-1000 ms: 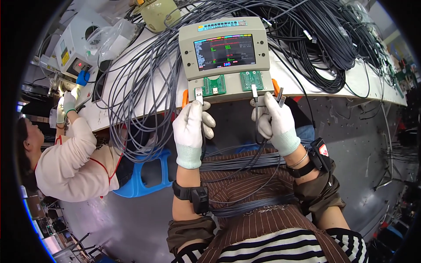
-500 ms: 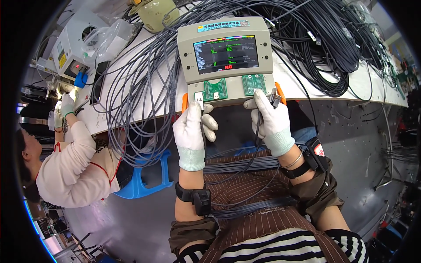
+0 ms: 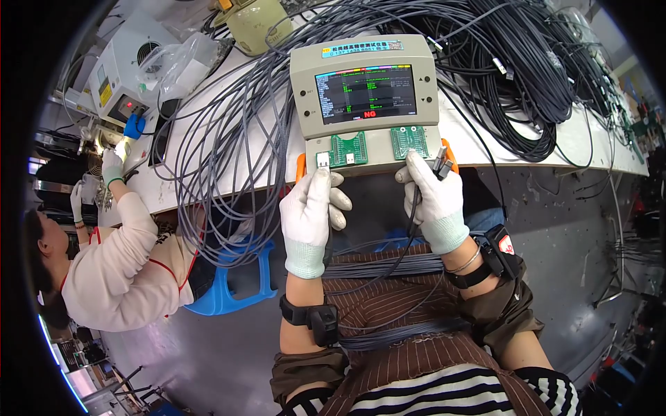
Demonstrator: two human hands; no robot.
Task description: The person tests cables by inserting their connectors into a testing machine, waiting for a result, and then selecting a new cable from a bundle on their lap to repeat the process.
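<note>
A beige tester (image 3: 302, 62) with a dark screen (image 3: 364, 93) stands at the table's front edge. On its lower ledge sit a left green circuit board (image 3: 340, 147) and a right green circuit board (image 3: 409, 141). My left hand (image 3: 307, 215), in a white glove, is closed by the white socket (image 3: 322, 161) beside the left board; its fingers mostly hide the cable end they pinch. My right hand (image 3: 436, 201), also gloved, grips a black cable (image 3: 413, 211) at the right board's lower edge. A metal-tipped plug (image 3: 442, 163) sticks up beside its fingers.
Grey cable loops (image 3: 215, 173) hang over the table edge at left. Black cable coils (image 3: 513, 76) pile at back right. Bundled grey cables (image 3: 388, 266) lie across my lap. Left of me, a co-worker (image 3: 114, 267) sits by a white machine (image 3: 121, 76) and blue stool (image 3: 232, 284).
The tester and my hands appear slightly lower and farther right in the picture. Both hands keep their grips at the boards. The co-worker's hands have shifted a little.
</note>
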